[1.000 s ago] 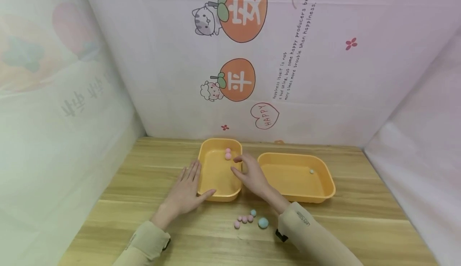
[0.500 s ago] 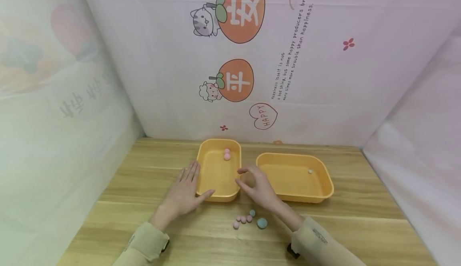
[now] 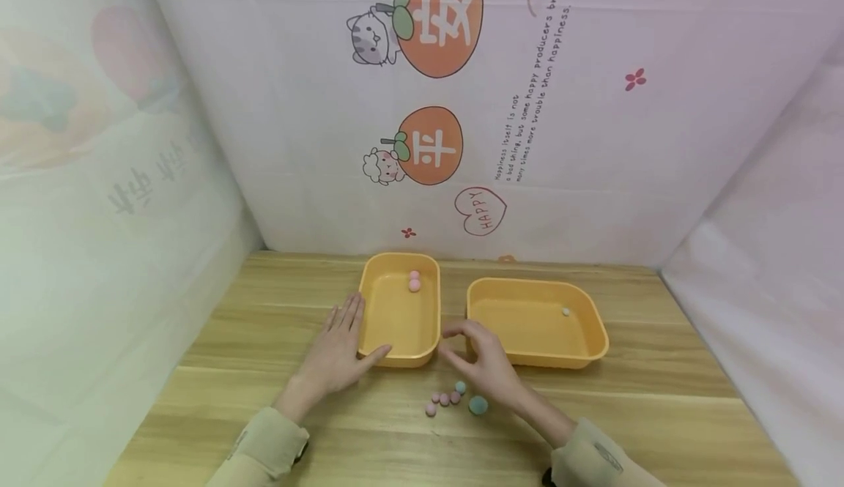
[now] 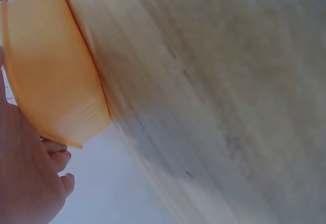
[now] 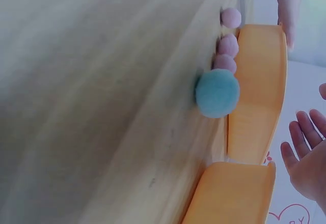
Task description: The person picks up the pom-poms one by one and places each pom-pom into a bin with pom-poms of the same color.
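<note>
My left hand lies with straight fingers along the left side of the left yellow tray, its thumb reaching over the near rim. Two pink pompoms touch each other near that tray's far right corner. My right hand hovers by the gap between the trays with thumb and fingers apart, holding nothing. Below it on the table are several small pink pompoms, a small blue pompom and a larger blue pompom. The right wrist view shows the larger blue pompom up close.
A second yellow tray stands to the right, turned sideways, with one small pale pompom inside. White printed cloth walls in the wooden table at the back and sides.
My right hand has drawn back from above the left tray's right rim, toward me and slightly right. The left hand and the pompoms have stayed in place.
</note>
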Motion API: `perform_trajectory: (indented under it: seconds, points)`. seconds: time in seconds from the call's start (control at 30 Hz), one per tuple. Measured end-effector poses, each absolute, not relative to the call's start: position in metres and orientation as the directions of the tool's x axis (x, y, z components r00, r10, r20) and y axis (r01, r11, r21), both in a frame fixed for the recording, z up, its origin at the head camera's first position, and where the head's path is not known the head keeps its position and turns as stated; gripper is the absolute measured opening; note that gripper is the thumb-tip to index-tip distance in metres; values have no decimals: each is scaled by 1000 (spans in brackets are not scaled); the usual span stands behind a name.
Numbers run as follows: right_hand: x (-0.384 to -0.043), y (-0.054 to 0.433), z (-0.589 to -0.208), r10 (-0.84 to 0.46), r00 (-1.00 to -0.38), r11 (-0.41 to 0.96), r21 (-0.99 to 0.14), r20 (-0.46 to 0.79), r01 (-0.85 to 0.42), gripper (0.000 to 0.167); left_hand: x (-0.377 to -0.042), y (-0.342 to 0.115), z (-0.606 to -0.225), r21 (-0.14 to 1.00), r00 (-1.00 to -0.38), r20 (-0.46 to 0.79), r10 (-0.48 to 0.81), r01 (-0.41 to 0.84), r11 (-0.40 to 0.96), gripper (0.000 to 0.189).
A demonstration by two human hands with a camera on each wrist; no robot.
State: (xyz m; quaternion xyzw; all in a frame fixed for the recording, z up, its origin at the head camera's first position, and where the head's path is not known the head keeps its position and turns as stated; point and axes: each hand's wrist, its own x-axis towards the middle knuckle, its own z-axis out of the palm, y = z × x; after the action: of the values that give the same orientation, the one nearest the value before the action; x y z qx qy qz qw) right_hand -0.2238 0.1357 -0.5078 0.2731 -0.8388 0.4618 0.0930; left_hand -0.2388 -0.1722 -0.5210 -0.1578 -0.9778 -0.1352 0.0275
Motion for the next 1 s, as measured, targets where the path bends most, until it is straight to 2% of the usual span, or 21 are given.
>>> perform_trajectory:
  seconds: [0.67,1.0]
  points:
    - [-194,170,-522,-406,-807,470,-659,429,-587,26,-239,-173,-523,259,-946,113,305,324,910,113]
    - [-187,173,-532,-456,-807,483,-658,375,-578,31,-239,-172,-521,260,-947,106,303,321,911,113]
